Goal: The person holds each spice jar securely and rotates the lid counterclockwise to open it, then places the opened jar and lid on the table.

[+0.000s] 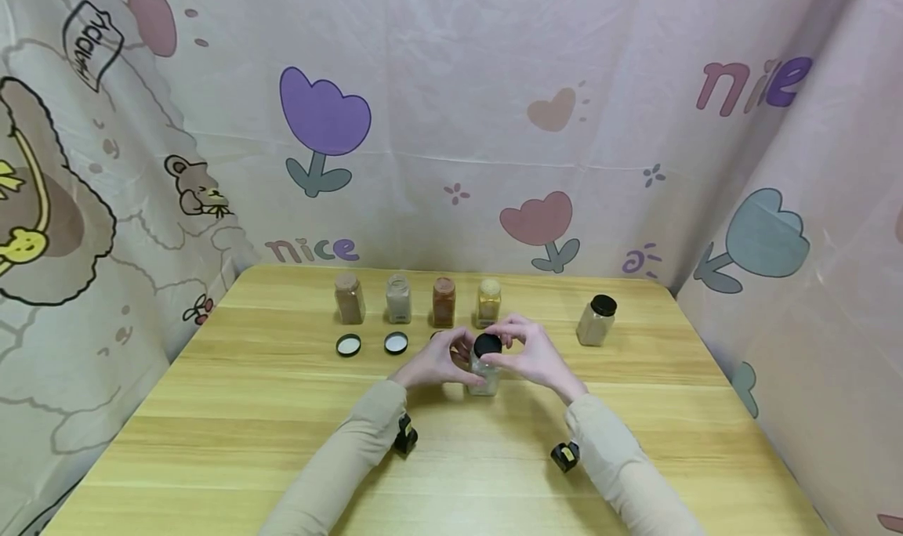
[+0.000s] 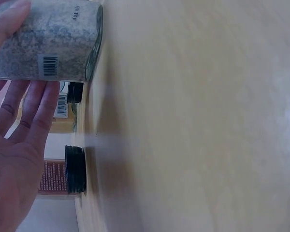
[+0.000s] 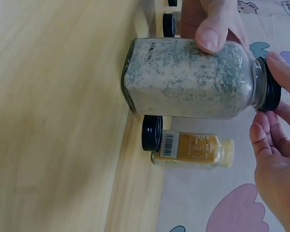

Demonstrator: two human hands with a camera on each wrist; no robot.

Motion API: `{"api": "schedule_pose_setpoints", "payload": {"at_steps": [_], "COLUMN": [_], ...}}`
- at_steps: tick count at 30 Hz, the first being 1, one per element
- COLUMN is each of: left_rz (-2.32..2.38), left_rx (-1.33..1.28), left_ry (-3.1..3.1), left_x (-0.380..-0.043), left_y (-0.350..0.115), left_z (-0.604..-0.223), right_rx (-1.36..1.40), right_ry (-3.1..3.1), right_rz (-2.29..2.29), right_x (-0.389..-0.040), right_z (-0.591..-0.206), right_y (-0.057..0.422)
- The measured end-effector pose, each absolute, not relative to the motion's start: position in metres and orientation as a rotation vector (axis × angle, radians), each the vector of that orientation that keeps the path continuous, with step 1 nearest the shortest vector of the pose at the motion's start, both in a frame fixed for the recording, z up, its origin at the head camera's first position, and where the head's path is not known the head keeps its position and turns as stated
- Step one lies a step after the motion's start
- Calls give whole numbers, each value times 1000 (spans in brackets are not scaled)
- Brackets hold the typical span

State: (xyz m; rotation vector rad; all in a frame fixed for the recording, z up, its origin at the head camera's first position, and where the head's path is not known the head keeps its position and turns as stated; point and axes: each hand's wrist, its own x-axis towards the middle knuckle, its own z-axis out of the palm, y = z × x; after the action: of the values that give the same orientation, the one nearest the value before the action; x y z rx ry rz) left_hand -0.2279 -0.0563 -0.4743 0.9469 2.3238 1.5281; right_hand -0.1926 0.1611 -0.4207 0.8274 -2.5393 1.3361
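Note:
In the head view, a glass jar (image 1: 484, 382) with a black screw lid (image 1: 487, 343) is between my two hands near the table's middle. Pale, grey-green flecked seasoning fills it, as the right wrist view shows. My left hand (image 1: 443, 357) grips the jar's body, thumb (image 3: 210, 38) on one side and fingers (image 2: 36, 108) on the other. With thumb and fingertips, my right hand (image 1: 534, 356) pinches the rim of the lid, which sits on the jar's neck.
Behind stand lidless jars of brown (image 1: 349, 301), pale grey (image 1: 398, 302), red-brown (image 1: 444, 304) and yellow (image 1: 488, 301) seasoning. Black lids (image 1: 349, 345) lie in front of them. A lidded jar (image 1: 596, 322) stands at the right. A patterned curtain (image 1: 423, 207) hangs behind the table (image 1: 212, 411).

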Motion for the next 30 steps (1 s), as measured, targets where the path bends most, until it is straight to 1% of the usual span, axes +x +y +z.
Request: {"api": "schedule_pose_setpoints", "payload": {"at_steps": [7,15,21,30], "left_rz": [1533,1541,1537,1536], "left_rx": [940,956,959,928], "left_ry": [2325,2328,2329,2327], "left_x": [-228,-228,-227,-227], "left_y": [-56,-57,-57,-56], "left_z": [-475,-475,-475,-474], "right_rx": [846,783,802,822], "right_ry": [-2521,-2502,-2540,-2570], "right_rz": [1297,1176,1218,1311], "right_x": [-194,-191,-189,-192], "right_z": [-427,-422,-418,-422], "right_y": [162,155,156,160]}}
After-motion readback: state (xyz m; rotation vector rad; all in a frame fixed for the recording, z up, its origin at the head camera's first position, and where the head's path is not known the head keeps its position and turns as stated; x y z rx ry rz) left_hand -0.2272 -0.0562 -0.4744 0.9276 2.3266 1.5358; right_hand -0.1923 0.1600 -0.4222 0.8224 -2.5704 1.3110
